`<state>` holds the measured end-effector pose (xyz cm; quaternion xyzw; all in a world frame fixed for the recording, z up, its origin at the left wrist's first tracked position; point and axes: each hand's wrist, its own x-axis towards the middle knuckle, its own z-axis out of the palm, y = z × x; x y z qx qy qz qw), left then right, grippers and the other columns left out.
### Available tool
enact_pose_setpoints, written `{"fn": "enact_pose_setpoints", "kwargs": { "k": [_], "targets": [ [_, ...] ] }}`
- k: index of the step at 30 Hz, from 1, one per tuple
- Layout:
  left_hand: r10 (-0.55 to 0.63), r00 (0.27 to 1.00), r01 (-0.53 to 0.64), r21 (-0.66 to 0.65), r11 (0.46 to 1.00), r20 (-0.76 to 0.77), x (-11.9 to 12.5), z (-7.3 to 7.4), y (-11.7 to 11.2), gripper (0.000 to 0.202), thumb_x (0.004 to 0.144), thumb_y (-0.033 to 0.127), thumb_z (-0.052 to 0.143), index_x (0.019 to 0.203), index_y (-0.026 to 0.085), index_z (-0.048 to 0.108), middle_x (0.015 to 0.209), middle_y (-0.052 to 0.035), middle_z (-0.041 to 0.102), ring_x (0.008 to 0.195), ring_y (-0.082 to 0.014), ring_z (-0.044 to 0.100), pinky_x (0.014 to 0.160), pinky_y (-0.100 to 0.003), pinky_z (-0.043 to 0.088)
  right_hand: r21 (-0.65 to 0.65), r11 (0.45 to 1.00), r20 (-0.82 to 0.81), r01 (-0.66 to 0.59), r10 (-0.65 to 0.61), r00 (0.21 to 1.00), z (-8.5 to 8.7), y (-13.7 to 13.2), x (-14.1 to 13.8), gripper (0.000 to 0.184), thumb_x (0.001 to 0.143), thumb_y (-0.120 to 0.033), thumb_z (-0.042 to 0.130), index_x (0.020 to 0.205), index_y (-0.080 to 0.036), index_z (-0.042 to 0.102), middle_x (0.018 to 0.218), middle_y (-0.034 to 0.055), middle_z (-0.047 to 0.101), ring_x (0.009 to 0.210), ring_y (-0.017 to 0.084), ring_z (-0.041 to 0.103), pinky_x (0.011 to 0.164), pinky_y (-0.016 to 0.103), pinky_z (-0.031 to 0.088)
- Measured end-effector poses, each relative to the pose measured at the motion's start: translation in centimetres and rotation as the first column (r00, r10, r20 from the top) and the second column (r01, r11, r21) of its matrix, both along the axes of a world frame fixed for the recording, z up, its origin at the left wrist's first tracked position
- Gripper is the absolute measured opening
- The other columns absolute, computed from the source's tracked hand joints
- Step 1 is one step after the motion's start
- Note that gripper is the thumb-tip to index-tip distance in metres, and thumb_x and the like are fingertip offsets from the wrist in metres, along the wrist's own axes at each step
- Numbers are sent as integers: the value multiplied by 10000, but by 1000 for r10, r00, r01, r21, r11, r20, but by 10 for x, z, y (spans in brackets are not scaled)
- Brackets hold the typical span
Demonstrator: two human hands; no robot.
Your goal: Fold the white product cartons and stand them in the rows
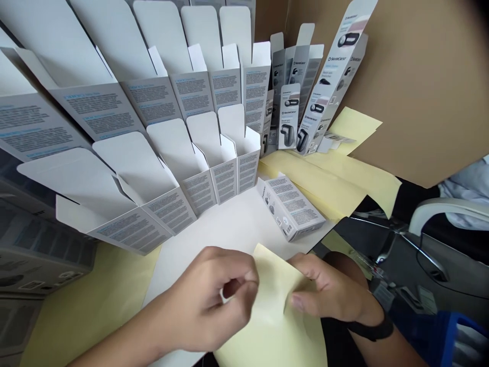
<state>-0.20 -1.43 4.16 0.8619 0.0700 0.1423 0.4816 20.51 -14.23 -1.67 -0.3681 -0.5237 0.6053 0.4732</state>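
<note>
A pale yellow paper sheet (278,334) rises in front of me at the bottom middle, its top corner pointing up and its surface bent. My right hand (332,290) grips the sheet's right edge between thumb and fingers; a dark band is on that wrist. At the sheet's left side, my left hand (217,300) is closed with thumb and forefinger pinched together. Whatever lies in that pinch is too small or hidden to tell. Just beyond the hands, a closed printed carton (294,209) lies flat on the white surface (214,234).
Rows of open-topped white and grey cartons (214,178) stand at the left and back. Taller printed boxes (330,76) lean by a brown cardboard wall (416,81). More yellow sheets (328,173) lie at right. A white chair armrest (446,206) and blue crate (451,336) are beyond.
</note>
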Motion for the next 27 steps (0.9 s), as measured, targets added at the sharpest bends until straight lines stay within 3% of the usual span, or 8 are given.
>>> {"fn": "enact_pose_setpoints", "kwargs": {
  "k": [4,7,10,13,18,21,24,27],
  "targets": [
    [29,961,2,-114,993,275,-8,15,6,267,992,262,479,735,188,468,590,48,391,536,-72,361,526,-220,296,9,992,30,-128,127,991,12,18,-3,280,871,-355,650,931,-92,724,892,86,704,832,184,651,739,270,512],
    [8,948,22,-91,996,317,-11,15,1,347,1024,411,466,759,190,503,599,28,463,544,-85,437,550,-238,349,7,997,325,-76,69,943,22,38,-9,154,856,-275,636,881,-132,688,803,11,666,714,125,594,642,213,450],
    [-65,971,58,35,998,231,-9,7,-5,390,1031,449,446,760,186,545,622,-3,566,593,-108,534,620,-261,410,187,974,681,124,-220,698,26,59,-19,79,825,-126,578,783,-170,626,698,-29,606,650,109,526,603,217,368],
    [-207,978,205,90,975,18,-2,-6,-5,407,1021,463,451,779,187,627,694,-34,675,675,-141,629,704,-273,475,317,919,750,233,-393,532,20,75,-30,155,788,-62,562,843,-184,639,762,7,660,738,163,582,676,266,381],
    [-276,920,317,114,942,-279,14,-29,8,216,923,308,574,811,195,719,874,-38,769,788,-170,705,754,-263,526,405,850,697,336,-525,488,2,83,-33,379,825,-30,519,1157,-182,622,1072,78,693,993,223,636,856,345,465],
    [-191,928,248,148,957,-321,17,-35,19,166,904,240,580,845,207,732,976,-13,775,903,-176,714,823,-264,517,508,744,564,434,-668,484,-5,67,-32,318,906,-77,477,1183,-186,586,1170,88,633,1121,203,588,980,352,454],
    [-121,931,204,215,955,-345,17,-35,28,228,951,244,517,874,213,730,893,-4,759,833,-157,688,779,-253,492,537,650,389,538,-756,526,-9,37,-33,189,935,-165,497,1096,-197,589,1034,58,622,974,176,593,875,317,476],
    [-69,935,179,293,939,-348,18,-37,31,331,1000,280,434,819,184,694,777,-22,710,713,-143,636,707,-246,463,386,757,412,527,-653,636,-15,10,-34,177,922,-291,567,1066,-195,600,865,12,593,758,144,547,679,273,441]
  ]
}}
